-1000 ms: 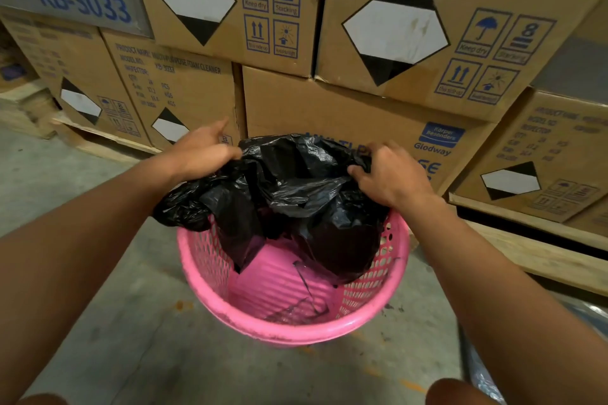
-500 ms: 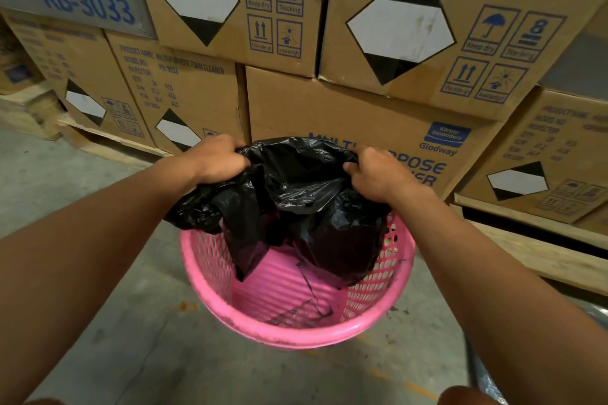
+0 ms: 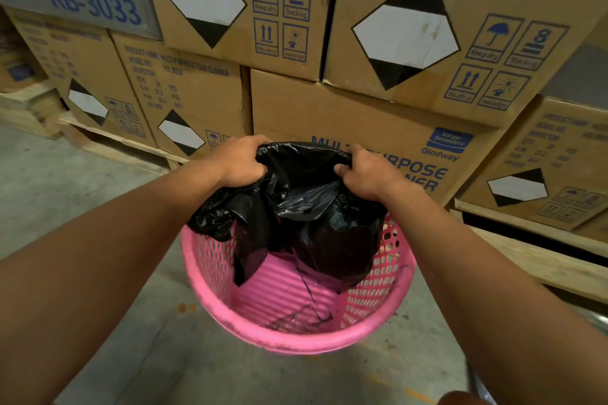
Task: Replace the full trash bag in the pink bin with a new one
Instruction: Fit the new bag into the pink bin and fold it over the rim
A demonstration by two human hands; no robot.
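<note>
I hold the black trash bag by its top edge with both hands, over the far side of the pink bin. My left hand is closed on the left part of the bag mouth, and my right hand is closed on the right part, so the mouth edge runs between my fists from left to right. The body of the bag hangs down from my grip into the bin. Both hands seem equally near to it, and the far rim lies just below them.

The bag is thin, glossy and much wrinkled. One loose fold falls over the left rim, and the lower end does not reach the ribbed pink bottom, which is bare in front. I judge that the bag is the new one and must be opened and stretched around the rim. The bin stands on a concrete floor before stacked cardboard boxes.
</note>
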